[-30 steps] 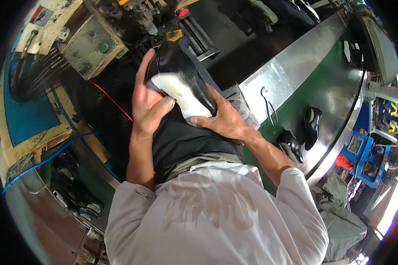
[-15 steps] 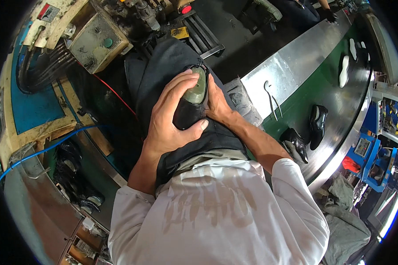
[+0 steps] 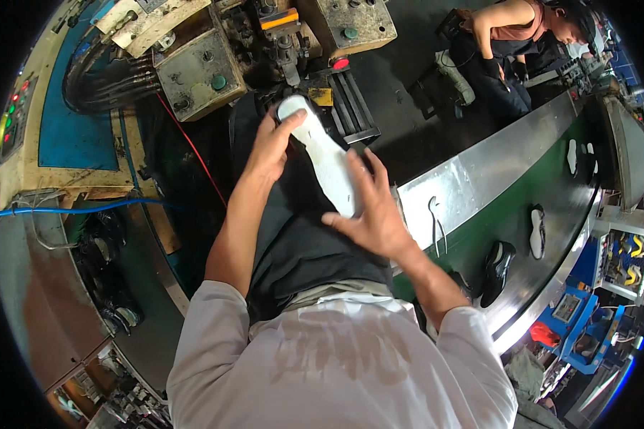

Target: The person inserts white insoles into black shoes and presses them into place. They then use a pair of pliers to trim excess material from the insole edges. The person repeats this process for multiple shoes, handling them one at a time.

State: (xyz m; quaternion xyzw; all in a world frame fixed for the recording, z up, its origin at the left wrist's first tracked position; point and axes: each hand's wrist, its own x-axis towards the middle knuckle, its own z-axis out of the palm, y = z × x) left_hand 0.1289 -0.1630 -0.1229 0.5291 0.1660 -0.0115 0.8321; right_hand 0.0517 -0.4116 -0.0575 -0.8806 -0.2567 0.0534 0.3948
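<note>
Above my lap is a lasted shoe upper with its white sole-shaped underside [image 3: 325,161] turned up. The green last seen half a second ago is hidden from here. My left hand [image 3: 270,149] is closed around the far end, thumb pressed on the white surface. Fingers spread and slightly blurred, my right hand [image 3: 376,211] lies along the right edge of the nearer end; whether its fingertips touch is hard to tell. To the right, pincers [image 3: 437,225] lie across the metal edge of the bench. A glossy black shoe [image 3: 497,273] stands beyond them.
A green conveyor belt [image 3: 472,214] runs along my right, carrying a white-soled shoe [image 3: 537,232]. Ahead stands a machine with a green-buttoned box [image 3: 200,75]. A blue hose [image 3: 79,208] crosses on the left above black shoes [image 3: 100,239]. A co-worker [image 3: 508,57] sits far right.
The shoe upper has been turned over, from the last's green top showing to its white underside. My right hand has spread and come toward the nearer end. The view has shifted.
</note>
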